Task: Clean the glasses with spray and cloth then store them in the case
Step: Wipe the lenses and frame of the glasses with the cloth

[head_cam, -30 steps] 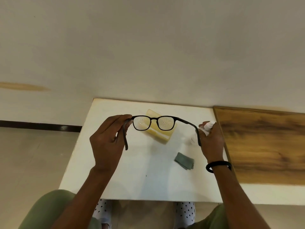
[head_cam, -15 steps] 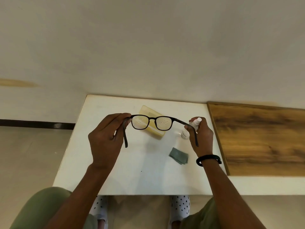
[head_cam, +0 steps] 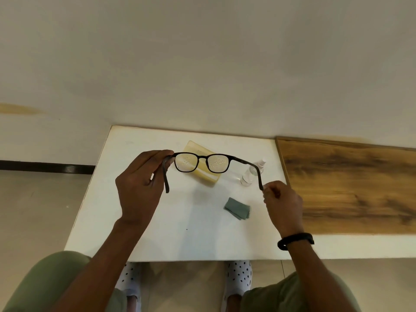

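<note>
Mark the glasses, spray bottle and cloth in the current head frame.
glasses [head_cam: 203, 157]: head view, on the frame's bridge between the lenses.
spray bottle [head_cam: 247, 178]: head view, on the clear body below the nozzle.
cloth [head_cam: 237, 208]: head view, on the middle of the folded grey-green fabric.

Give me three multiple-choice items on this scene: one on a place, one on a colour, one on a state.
1. Where is the spray bottle?
A. In a drawer. B. On the white table. C. On a shelf.

2. What colour is the folded cloth?
A. Red. B. Bright yellow. C. Grey-green.

3. How do the lenses of the glasses look?
A. Speckled with droplets. B. Missing. C. Painted black.

Key:
1 B: the bottle stands on the table top beyond the right hand, which pinches a temple tip.
2 C: the cloth is a dull grey-green against the white top.
3 A: pale specks dot both lenses.
</note>
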Motion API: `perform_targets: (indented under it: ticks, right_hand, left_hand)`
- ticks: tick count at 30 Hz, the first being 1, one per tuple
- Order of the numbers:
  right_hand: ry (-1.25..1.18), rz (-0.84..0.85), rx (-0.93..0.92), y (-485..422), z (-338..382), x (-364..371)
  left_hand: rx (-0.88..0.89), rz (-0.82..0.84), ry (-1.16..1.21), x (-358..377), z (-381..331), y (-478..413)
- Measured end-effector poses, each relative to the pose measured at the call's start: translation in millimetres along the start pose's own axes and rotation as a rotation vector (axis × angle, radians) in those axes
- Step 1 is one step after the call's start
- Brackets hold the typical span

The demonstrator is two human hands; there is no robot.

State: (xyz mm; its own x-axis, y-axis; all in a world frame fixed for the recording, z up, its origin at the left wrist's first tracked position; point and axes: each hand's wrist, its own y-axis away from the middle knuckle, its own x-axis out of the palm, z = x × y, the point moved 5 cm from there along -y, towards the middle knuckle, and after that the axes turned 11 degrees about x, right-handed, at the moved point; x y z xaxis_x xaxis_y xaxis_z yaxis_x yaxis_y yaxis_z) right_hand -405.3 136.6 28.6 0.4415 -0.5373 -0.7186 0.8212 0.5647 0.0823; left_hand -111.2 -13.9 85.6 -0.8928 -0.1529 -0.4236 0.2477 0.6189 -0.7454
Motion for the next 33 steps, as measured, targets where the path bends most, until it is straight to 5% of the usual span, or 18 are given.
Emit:
perform_targets:
  ticks: [6, 17, 33]
  right_hand:
    - [0.459, 0.383, -0.114, -9.1, -11.4, 53.7]
    - [0.78, 0.374, -0.214, -1.0, 4.7, 81.9]
    - [0.061, 0.62, 0.063, 15.8, 29.8, 53.5]
  left_hand:
    - [0.028, -0.013, 0.016, -0.2, -1.7, -0.2]
    - [0.026, -0.001, 0.002, 1.9, 1.1, 1.4]
    - [0.003, -0.008, -0.001, 0.1, 4.4, 2.2]
